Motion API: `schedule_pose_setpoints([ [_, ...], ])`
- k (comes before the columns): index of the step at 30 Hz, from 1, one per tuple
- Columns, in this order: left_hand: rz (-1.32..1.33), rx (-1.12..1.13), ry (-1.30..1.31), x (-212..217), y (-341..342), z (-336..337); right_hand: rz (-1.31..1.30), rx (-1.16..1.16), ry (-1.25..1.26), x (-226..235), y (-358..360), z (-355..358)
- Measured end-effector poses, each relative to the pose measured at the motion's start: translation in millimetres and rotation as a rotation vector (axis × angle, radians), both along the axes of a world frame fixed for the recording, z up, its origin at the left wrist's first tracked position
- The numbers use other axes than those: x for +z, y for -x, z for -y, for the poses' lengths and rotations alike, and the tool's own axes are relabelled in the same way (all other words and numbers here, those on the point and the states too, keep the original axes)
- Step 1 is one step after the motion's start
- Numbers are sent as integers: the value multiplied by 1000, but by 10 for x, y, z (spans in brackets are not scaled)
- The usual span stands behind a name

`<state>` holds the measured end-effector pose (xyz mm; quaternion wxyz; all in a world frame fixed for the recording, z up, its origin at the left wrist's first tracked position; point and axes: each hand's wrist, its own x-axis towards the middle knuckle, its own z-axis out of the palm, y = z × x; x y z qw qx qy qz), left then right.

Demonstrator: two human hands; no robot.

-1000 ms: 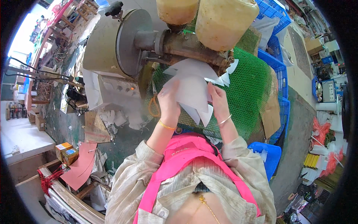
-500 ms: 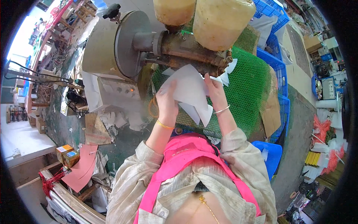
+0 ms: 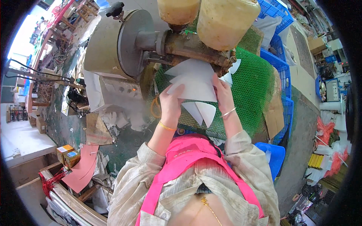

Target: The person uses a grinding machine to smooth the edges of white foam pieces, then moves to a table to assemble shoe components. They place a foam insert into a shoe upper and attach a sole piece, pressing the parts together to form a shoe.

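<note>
Close under the rusty roller of a machine (image 3: 196,48), I hold a white curved sheet (image 3: 194,88) between both hands. My left hand (image 3: 170,104) is closed on its left edge, the thumb lying on top. At the right edge my right hand (image 3: 224,95) is closed too, its fingertips close to the roller end. Another white sheet (image 3: 190,68) lies just beyond, its far part hidden beneath the roller. Two white pointed pieces (image 3: 206,112) rest on the green mesh (image 3: 250,86) nearer to me. More white pieces (image 3: 228,78) show right of the roller.
Two cloudy yellowish containers (image 3: 226,26) stand above the roller. The machine's large round housing (image 3: 109,45) is at left. Blue crates (image 3: 277,71) line the right side, beside a cardboard piece (image 3: 274,116) and a blue bin (image 3: 273,156). Scraps (image 3: 124,122) lie on the floor at left.
The sheet in my hands has turned and flattened, with its straighter edge now toward me. The sheet beyond it shows more. My right hand has moved slightly right and nearer to me.
</note>
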<state>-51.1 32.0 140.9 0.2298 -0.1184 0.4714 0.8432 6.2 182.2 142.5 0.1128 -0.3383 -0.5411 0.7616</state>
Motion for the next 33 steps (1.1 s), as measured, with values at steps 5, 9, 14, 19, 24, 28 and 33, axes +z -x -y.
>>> schedule_pose_setpoints([
  [5, 3, 34, 37, -33, -24, 31, -1, 79, -84, -89, -152, 39],
  [9, -3, 16, 25, 78, -45, -6, -18, 69, -118, -146, 21, -99],
  [14, -10, 32, 53, 30, -75, 64, -14, 248, -240, -79, -255, 79],
  [19, -35, 27, 51, 73, -177, 227, 7, 194, -206, 183, -404, 133],
  [24, 16, 8, 7, 110, -172, 278, 4, 171, -44, 101, -175, -48],
  [28, -15, 9, 5, 64, -152, 237, -137, 258, 268, -21, 14, -136],
  [33, -32, 63, 80, -41, -70, 169, 5, 373, -156, 42, -307, 246],
])
